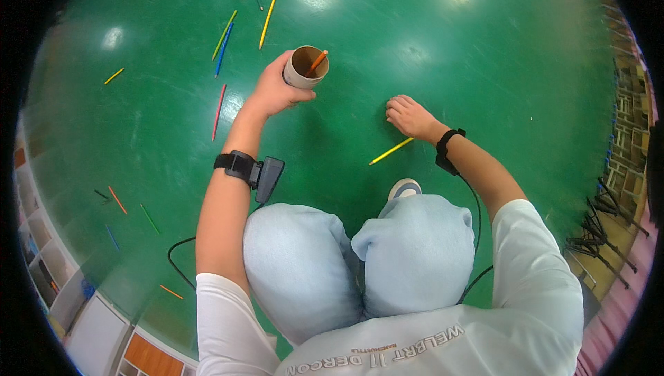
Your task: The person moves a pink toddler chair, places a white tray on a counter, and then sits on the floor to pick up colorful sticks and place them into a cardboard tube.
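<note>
Left grip (278, 88): upright cup (299, 69), mouth up

Left arm (225, 227) outstretched, left fingers (279, 62) in a curved grip; right arm (490, 170) angled inward, right fingers (395, 105) bent.

The left hand (275, 90) holds a cup (298, 65) — orange pencil (317, 62) inside.

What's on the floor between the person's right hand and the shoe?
In the head view, a yellow pencil lies on the green floor between the right hand and the shoe.
</note>
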A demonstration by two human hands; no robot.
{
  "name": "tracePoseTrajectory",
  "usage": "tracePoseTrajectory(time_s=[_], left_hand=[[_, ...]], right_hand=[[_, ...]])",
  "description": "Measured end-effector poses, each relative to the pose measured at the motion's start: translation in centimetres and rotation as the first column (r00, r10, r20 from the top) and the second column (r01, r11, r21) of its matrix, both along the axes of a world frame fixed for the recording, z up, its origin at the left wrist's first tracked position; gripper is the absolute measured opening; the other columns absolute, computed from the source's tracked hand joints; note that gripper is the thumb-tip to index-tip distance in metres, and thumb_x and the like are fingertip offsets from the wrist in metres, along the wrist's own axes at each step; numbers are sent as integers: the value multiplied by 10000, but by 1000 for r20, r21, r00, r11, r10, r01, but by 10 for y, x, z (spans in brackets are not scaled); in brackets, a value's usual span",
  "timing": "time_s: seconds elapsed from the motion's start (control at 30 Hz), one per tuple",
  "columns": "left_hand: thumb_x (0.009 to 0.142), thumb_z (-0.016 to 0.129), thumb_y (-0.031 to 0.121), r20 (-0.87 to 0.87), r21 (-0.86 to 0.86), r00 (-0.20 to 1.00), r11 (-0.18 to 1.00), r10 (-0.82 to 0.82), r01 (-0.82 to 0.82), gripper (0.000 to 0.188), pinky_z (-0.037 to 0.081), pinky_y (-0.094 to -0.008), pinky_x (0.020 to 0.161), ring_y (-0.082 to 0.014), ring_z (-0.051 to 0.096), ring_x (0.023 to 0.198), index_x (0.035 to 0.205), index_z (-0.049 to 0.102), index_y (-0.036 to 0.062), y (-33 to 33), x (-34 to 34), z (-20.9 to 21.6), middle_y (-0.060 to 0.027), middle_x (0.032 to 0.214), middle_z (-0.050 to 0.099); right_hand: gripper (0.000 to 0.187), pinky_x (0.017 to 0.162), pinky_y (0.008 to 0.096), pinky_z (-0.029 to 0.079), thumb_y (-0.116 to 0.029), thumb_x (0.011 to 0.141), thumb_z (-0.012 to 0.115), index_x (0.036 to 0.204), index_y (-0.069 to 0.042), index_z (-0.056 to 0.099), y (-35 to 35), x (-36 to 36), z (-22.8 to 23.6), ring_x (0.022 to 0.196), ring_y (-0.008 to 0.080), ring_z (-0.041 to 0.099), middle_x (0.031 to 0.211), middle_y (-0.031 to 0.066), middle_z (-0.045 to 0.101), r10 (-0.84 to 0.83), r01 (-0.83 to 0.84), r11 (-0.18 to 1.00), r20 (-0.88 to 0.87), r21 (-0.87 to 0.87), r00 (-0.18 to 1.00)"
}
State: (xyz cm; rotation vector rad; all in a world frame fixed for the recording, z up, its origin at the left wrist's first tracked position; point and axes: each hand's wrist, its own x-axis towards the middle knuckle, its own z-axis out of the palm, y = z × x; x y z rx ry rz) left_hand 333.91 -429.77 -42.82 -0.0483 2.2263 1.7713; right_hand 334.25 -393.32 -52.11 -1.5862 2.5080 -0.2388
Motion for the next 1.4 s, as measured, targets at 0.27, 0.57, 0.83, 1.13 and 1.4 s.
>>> tracePoseTrajectory(time_s=[0.27, 0.57, 0.83, 1.13, 1.4], left_hand=[[564, 814, 58, 12, 2, 1000, 1000, 6, -6, 694, 488, -340, 879, -180, 604, 986, 1212, 565, 72, -1, 1, 3, -38, 1077, 638], [578, 814, 54, 29, 35, 1000, 999, 1, -2, 693, 483, -336, 891, -173, 603, 998, 1222, 561, 66, -3, 1, -5, -38, 1088, 642], [596, 815, 69, 55, 19, 998, 1000, 21, -22, 684, 485, -332, 891, -171, 603, 1004, 1229, 558, 67, -5, 2, -9, -41, 1097, 642], [583, 814, 67, 45, 13, 998, 999, 49, -50, 686, 508, -334, 843, -171, 612, 985, 1219, 559, 70, -7, 2, -8, -41, 1088, 643], [573, 812, 49, -6, 19, 998, 997, 69, -69, 684, 499, -336, 875, -177, 612, 996, 1208, 561, 62, -2, 4, 1, -44, 1084, 644]], right_hand=[[420, 1080, 497, 333, -402, 869, 628, 1099, -63, 535, 43, 44, 7, 1259, 354, 449, 1323, 176, 481, 273, -286, 958, 292, 1, 916], [360, 1149, 484, 261, -360, 893, 600, 1146, -108, 556, 76, 77, 1, 1376, 300, 343, 1487, 110, 366, 184, -247, 956, 333, 157, 925], [364, 1123, 491, 284, -360, 837, 662, 1078, -97, 592, 97, 101, -6, 1325, 304, 385, 1387, 94, 463, 7, -34, 989, 185, 142, 983], [133, 944, 405, 389, -219, 899, 557, 938, -96, 590, 56, 113, -5, 941, 250, 527, 906, 68, 538, -93, 61, 979, 162, 192, 982], [85, 639, 506, 479, -89, 934, 480, 1001, -38, 477, -11, 17, 45, 715, 428, 596, 768, 188, 619, -510, 630, 764, 468, -141, 722]])
